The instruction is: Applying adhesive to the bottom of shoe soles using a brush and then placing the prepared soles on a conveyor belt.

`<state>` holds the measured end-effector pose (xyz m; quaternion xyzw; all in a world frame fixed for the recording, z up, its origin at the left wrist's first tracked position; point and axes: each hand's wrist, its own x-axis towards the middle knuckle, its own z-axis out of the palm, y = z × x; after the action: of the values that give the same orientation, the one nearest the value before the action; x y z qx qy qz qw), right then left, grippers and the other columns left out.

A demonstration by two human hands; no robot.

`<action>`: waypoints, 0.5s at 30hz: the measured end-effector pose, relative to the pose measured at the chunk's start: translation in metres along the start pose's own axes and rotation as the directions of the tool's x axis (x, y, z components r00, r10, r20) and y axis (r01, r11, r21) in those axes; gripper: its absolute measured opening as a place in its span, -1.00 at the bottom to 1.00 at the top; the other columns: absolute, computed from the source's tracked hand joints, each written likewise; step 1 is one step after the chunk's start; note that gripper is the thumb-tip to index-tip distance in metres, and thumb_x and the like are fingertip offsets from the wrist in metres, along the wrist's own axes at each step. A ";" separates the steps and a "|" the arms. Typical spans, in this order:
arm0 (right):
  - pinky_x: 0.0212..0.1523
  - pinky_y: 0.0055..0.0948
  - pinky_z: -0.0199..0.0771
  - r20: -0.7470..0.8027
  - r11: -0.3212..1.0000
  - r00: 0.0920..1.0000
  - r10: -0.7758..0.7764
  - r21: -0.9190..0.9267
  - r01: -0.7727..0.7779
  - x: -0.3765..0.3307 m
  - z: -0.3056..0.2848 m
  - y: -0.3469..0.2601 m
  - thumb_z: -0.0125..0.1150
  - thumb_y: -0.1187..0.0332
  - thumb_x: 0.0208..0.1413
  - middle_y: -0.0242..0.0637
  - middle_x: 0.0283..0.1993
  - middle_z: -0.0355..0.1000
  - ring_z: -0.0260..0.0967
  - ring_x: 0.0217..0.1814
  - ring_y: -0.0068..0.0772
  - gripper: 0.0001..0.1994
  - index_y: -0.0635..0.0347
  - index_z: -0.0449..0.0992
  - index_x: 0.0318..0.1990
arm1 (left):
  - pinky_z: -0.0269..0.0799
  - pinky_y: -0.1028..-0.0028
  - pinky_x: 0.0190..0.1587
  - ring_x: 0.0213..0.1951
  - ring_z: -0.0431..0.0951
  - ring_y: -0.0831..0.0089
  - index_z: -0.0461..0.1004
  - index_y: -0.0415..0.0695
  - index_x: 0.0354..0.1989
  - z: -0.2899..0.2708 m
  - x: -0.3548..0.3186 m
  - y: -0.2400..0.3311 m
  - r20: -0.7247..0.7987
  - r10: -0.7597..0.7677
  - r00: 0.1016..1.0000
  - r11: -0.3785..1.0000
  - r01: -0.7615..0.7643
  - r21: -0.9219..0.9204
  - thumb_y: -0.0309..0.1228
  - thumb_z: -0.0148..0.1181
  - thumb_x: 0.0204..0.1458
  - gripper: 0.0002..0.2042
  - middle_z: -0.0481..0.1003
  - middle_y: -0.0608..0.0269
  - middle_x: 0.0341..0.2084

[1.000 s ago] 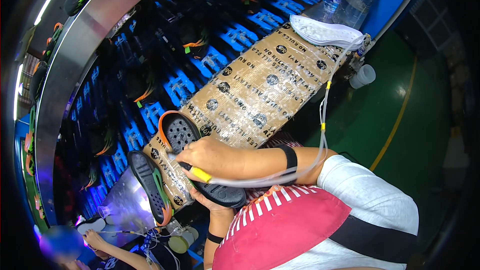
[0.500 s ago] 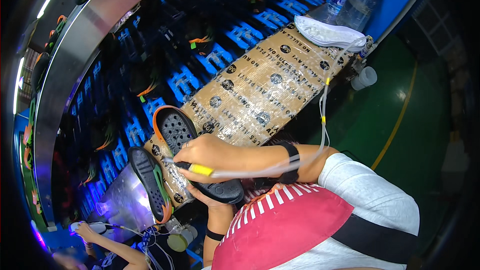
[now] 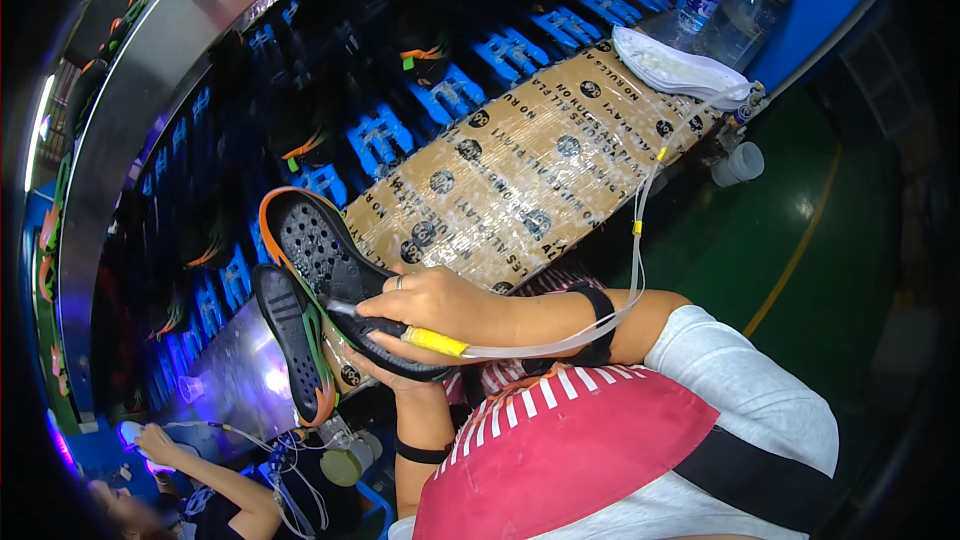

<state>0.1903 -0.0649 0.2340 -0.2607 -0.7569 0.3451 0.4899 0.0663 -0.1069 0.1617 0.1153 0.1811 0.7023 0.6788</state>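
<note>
While its fingers (image 3: pixel 400 292) curl tight around a yellow-tipped applicator (image 3: pixel 432 341), the right hand (image 3: pixel 425 305) rests on a black shoe sole (image 3: pixel 330 260). The left hand (image 3: pixel 385 372) cups that sole from six o'clock, fingers wrapped underneath. A second sole (image 3: pixel 290 335) lies at nine o'clock, the cardboard-covered bench (image 3: pixel 530 175) at one o'clock.

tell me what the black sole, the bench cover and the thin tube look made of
Black sole: apparently matte rubber or foam, moulded with small holes and an orange rim. Bench cover: likely printed brown cardboard under glossy clear tape or film, which shows glare. Thin tube: probably flexible clear plastic, see-through and curving.
</note>
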 end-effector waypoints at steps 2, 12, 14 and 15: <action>-0.08 -0.17 0.28 0.107 0.985 0.994 -0.036 -0.162 0.053 -0.007 0.005 0.000 0.16 0.32 -0.13 -0.25 -0.46 0.39 0.39 -0.37 -0.23 -0.75 0.11 0.47 -0.22 | 0.03 0.19 0.19 0.12 0.16 0.16 0.03 -0.10 0.21 0.026 -0.004 0.000 -0.036 0.027 0.999 0.909 -0.009 0.416 0.30 -0.09 -0.19 -0.13 0.14 0.03 0.12; -0.39 -0.41 0.41 0.086 0.977 0.996 0.002 0.213 -0.020 -0.011 -0.001 -0.005 0.24 0.36 -0.15 -0.19 -0.42 0.45 0.42 -0.43 -0.21 -0.75 0.21 0.50 -0.26 | 0.17 0.18 0.13 0.10 0.20 0.08 -0.06 -0.07 0.24 0.014 0.009 0.014 0.044 0.078 0.996 0.995 -0.080 0.066 0.23 0.13 -0.27 -0.06 0.07 -0.03 0.17; -0.40 -0.41 0.41 0.219 0.978 0.976 -0.015 0.205 -0.031 -0.014 -0.002 -0.014 0.24 0.36 -0.13 -0.18 -0.41 0.45 0.42 -0.42 -0.20 -0.75 0.21 0.50 -0.25 | 0.15 0.18 0.14 0.12 0.17 0.09 -0.07 -0.06 0.25 0.002 0.016 0.024 0.157 0.018 0.987 1.000 -0.014 -0.028 0.23 0.12 -0.26 -0.06 0.04 -0.03 0.18; -0.40 -0.43 0.40 0.302 0.949 0.953 -0.020 0.305 -0.077 -0.012 -0.005 -0.014 0.23 0.36 -0.12 -0.19 -0.40 0.45 0.42 -0.41 -0.24 -0.74 0.20 0.51 -0.22 | 0.13 0.17 0.15 0.15 0.14 0.10 -0.08 -0.06 0.25 -0.002 0.016 0.028 0.276 -0.029 0.961 0.992 0.062 -0.112 0.23 0.12 -0.25 -0.06 0.02 -0.03 0.19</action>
<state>0.1990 -0.0811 0.2393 -0.1350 -0.7545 0.5035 0.3987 0.0395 -0.0910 0.1702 0.1662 0.0458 0.6732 0.7191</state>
